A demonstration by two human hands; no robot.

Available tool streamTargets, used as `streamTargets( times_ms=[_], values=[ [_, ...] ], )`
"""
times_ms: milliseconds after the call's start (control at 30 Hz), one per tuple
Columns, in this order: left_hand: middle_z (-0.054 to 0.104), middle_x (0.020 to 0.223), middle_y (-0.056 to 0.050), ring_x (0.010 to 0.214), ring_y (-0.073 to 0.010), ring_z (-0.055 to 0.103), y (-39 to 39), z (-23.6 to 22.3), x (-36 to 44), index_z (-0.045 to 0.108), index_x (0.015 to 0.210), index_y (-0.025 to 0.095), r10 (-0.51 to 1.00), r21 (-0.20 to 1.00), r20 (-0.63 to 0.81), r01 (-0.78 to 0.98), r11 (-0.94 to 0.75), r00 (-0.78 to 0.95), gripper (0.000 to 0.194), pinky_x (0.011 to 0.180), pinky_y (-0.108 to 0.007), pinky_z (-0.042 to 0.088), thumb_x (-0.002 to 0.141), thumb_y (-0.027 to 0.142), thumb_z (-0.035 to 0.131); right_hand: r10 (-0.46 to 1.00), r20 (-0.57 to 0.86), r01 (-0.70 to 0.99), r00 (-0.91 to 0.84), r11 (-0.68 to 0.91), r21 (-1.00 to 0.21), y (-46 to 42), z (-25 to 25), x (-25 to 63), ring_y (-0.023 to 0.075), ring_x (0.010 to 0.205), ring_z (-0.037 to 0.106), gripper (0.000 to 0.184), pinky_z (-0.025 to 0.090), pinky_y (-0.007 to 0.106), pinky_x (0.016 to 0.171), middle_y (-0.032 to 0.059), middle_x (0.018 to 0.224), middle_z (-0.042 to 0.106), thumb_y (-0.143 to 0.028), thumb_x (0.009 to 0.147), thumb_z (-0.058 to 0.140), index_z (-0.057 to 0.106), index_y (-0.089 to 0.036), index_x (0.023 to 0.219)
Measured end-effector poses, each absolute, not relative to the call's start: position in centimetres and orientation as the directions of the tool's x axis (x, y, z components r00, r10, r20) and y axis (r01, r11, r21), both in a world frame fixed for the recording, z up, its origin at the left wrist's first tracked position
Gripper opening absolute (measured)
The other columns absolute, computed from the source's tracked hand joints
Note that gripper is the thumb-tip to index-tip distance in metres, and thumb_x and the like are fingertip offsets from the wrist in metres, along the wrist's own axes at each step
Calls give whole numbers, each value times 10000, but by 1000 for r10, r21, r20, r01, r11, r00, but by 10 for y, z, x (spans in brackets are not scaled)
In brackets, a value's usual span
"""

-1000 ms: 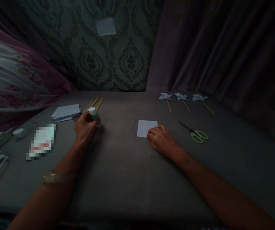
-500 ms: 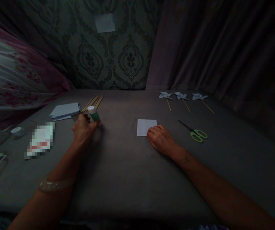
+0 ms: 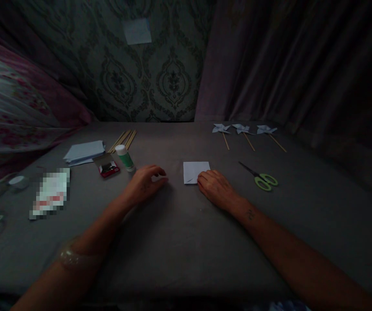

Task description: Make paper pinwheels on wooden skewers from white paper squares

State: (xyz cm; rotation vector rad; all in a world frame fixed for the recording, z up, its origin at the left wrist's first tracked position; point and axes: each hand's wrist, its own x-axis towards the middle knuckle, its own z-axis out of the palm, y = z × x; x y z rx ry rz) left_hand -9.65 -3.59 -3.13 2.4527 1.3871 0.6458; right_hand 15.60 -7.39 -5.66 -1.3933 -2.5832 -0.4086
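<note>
Resting on the bench (image 3: pixel 176 242), the paper (image 3: pixel 191 169) is touched at its near right corner by the right hand (image 3: pixel 217 188); its fingers are bent, but whether the paper is pinched cannot be told. Left of the paper, the left hand (image 3: pixel 144 185) is held with fingers loosely curved and released. Farther left, the glue (image 3: pixel 125 159) is stood beside the box (image 3: pixel 108 170). Right of the paper, scissors (image 3: pixel 261 178) are laid; beyond it, rightward, 3 pinwheels (image 3: pixel 242 129) are seen.
</note>
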Motion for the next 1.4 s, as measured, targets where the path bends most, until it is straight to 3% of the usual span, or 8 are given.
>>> streamTargets(
  times_ms=[100, 200, 433, 633, 767, 900, 1233, 1400],
  values=[
    [680, 1083, -80, 1030, -240, 599, -37, -36, -72, 654, 991, 209, 692, 338, 269, 607, -719, 670, 211, 887, -383, 431, 826, 325, 592, 799, 281, 846, -531, 516, 132, -74, -56, 156, 202, 796, 552, 195, 353, 322, 741, 86, 860, 651, -124, 917, 473, 644, -142, 824],
    [663, 1139, -76, 1088, -250, 569, -37, -36, -52, 620, 1091, 218, 602, 241, 227, 555, -796, 765, 265, 885, -396, 398, 842, 294, 570, 802, 278, 847, -528, 522, 102, -74, -55, 157, 196, 794, 556, 186, 360, 317, 744, 82, 866, 652, -124, 918, 473, 642, -141, 842],
    [696, 909, -70, 909, -220, 614, -34, -35, -28, 640, 899, 181, 553, 58, 179, 553, -831, 813, 157, 823, -363, 369, 853, 225, 496, 798, 292, 837, -528, 546, 22, -71, -56, 163, 191, 826, 567, 171, 386, 307, 775, 82, 878, 647, -129, 916, 465, 625, -143, 858],
    [698, 839, -74, 847, -210, 624, -42, -37, -25, 650, 857, 171, 529, -4, 204, 541, -841, 824, 199, 810, -366, 362, 893, 227, 462, 805, 266, 808, -531, 575, -127, -77, -50, 170, 181, 862, 579, 147, 399, 299, 803, 81, 910, 652, -128, 886, 468, 613, -149, 895],
    [710, 834, -65, 833, -198, 635, -44, -41, -26, 658, 869, 187, 552, 40, 247, 561, -827, 796, 207, 822, -368, 364, 901, 233, 459, 854, 253, 835, -455, 507, -211, -84, -45, 168, 186, 890, 596, 103, 393, 312, 812, 66, 926, 671, -179, 840, 557, 631, -170, 912],
    [725, 850, -52, 822, -184, 646, -42, -47, -28, 679, 872, 203, 622, 174, 291, 599, -782, 727, 201, 832, -365, 378, 898, 263, 489, 880, 251, 843, -404, 464, -271, -84, -44, 166, 184, 889, 616, 121, 394, 315, 797, 52, 936, 692, -259, 885, 565, 661, -189, 905],
    [734, 836, -23, 796, -180, 653, -38, -53, -29, 694, 838, 210, 710, 348, 285, 621, -702, 644, 173, 822, -366, 366, 883, 306, 558, 907, 288, 808, -307, 408, -425, -80, -53, 163, 174, 876, 633, 99, 437, 312, 795, 36, 915, 704, -255, 866, 611, 698, -210, 854],
    [732, 878, -26, 840, -193, 642, -35, -53, -28, 701, 844, 210, 739, 379, 264, 638, -671, 620, 144, 841, -380, 352, 867, 305, 595, 915, 328, 753, -234, 384, -534, -76, -62, 161, 170, 886, 619, 103, 465, 311, 835, 60, 931, 679, -208, 840, 622, 705, -186, 784]
  ],
)
